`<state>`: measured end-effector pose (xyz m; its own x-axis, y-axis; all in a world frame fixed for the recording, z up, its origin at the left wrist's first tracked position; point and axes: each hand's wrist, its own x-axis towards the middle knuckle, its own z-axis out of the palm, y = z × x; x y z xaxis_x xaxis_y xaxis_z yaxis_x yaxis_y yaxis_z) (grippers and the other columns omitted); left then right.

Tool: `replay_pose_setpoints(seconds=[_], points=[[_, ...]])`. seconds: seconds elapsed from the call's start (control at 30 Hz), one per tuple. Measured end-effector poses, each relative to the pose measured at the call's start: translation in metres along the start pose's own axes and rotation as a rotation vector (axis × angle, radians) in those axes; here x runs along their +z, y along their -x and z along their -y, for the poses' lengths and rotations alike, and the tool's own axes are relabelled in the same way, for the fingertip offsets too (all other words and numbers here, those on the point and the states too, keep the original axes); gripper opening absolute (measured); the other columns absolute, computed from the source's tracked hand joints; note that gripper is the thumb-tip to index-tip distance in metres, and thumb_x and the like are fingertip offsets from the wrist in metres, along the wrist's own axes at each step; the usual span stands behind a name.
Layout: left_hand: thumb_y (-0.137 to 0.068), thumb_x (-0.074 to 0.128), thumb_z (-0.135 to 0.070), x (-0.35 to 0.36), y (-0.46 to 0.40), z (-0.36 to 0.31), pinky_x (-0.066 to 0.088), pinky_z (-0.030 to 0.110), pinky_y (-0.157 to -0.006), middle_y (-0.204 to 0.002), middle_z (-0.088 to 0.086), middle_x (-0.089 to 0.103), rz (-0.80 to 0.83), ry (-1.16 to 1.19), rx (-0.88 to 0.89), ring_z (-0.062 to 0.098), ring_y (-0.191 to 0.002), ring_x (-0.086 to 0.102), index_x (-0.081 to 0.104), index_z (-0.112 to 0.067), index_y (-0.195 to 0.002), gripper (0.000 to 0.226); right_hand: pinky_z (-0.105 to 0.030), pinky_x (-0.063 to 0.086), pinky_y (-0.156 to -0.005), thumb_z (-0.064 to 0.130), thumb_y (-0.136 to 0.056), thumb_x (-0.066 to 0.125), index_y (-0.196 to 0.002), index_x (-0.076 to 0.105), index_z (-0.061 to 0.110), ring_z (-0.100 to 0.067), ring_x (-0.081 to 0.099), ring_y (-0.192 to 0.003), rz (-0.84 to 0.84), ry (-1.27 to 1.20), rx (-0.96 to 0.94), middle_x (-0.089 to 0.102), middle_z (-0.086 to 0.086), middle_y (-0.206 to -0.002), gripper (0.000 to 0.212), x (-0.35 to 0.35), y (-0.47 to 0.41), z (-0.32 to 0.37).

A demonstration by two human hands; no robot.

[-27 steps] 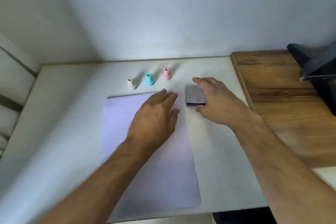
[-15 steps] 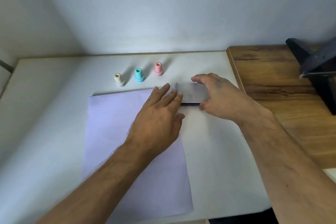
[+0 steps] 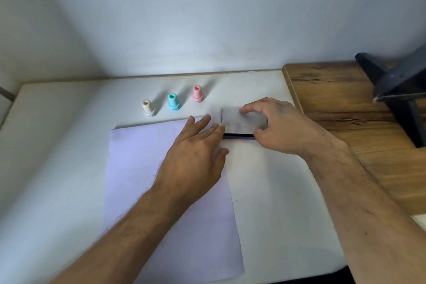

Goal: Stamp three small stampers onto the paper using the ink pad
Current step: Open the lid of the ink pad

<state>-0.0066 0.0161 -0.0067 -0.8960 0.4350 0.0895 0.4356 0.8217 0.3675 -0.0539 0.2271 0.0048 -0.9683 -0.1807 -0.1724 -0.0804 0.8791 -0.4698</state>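
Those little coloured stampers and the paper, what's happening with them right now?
A person is getting ready to stamp. The right hand grips the ink pad, apparently lifting its lid, while the left hand lies flat on the sheet of paper with its fingertips at the pad's edge. The cream stamper, teal stamper and pink stamper stand untouched in a row behind the paper, which shows no marks.

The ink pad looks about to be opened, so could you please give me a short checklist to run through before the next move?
1. Right hand grips the ink pad lid: ok.
2. Left hand rests flat on the paper, fingertips against the pad: ok.
3. Lid fully open, ink surface exposed: not ok; only a dark gap shows along the near edge.
4. Cream stamper, teal stamper and pink stamper upright behind the paper: ok.
5. Pad inked enough: cannot tell.
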Motion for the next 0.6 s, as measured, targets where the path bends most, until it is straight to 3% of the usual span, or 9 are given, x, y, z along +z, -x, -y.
replay_pose_setpoints(seconds=[0.2,0.3,0.37,0.53,0.6], points=[[-0.099,0.051,-0.033,0.0029,0.0016,0.0027,-0.009,0.018,-0.113,-0.141,-0.004,0.057,-0.012,0.029,0.001,0.016,-0.145,0.03,0.047,-0.016,-0.144,0.049,-0.02,0.038,-0.091,0.009,-0.075,0.06,-0.129,0.051,0.04,-0.005,0.045,-0.118,0.023,0.017,0.005,0.05,0.014,-0.134,0.063,0.0003,-0.0018,-0.0034],[-0.099,0.05,-0.034,0.0054,0.0022,0.0044,-0.01,0.018,-0.112,-0.141,-0.003,0.058,0.006,0.031,0.011,0.014,-0.146,0.029,0.046,-0.018,-0.145,0.05,-0.012,0.033,-0.079,0.01,-0.077,0.061,-0.129,0.053,0.041,0.007,0.044,-0.088,0.031,0.022,-0.002,0.052,0.015,-0.132,0.061,-0.0005,-0.0025,-0.0047],[-0.099,0.05,-0.034,0.0065,0.0025,0.0041,-0.013,0.017,-0.11,-0.142,-0.003,0.057,0.017,0.038,0.016,0.013,-0.146,0.029,0.046,-0.018,-0.145,0.05,-0.013,0.032,-0.077,0.012,-0.078,0.06,-0.13,0.053,0.042,0.004,0.04,-0.082,0.038,0.033,-0.006,0.052,0.015,-0.134,0.061,-0.0015,-0.0021,-0.0055],[-0.097,0.054,-0.032,0.0034,0.0031,0.0001,-0.013,0.017,-0.108,-0.144,0.005,0.055,0.004,0.041,0.008,0.019,-0.144,0.034,0.043,-0.016,-0.147,0.054,-0.018,0.035,-0.094,0.018,-0.079,0.053,-0.131,0.055,0.038,-0.007,0.049,-0.119,0.01,0.024,-0.016,0.054,0.011,-0.138,0.056,-0.0049,-0.0004,-0.0034],[-0.097,0.055,-0.031,0.0011,0.0024,-0.001,-0.01,0.019,-0.109,-0.143,0.006,0.055,-0.011,0.038,0.006,0.021,-0.142,0.037,0.042,-0.014,-0.147,0.054,-0.017,0.036,-0.095,0.017,-0.081,0.05,-0.129,0.059,0.034,-0.007,0.051,-0.121,-0.026,0.017,-0.038,0.058,0.01,-0.135,0.052,-0.0056,-0.0005,-0.0014]])
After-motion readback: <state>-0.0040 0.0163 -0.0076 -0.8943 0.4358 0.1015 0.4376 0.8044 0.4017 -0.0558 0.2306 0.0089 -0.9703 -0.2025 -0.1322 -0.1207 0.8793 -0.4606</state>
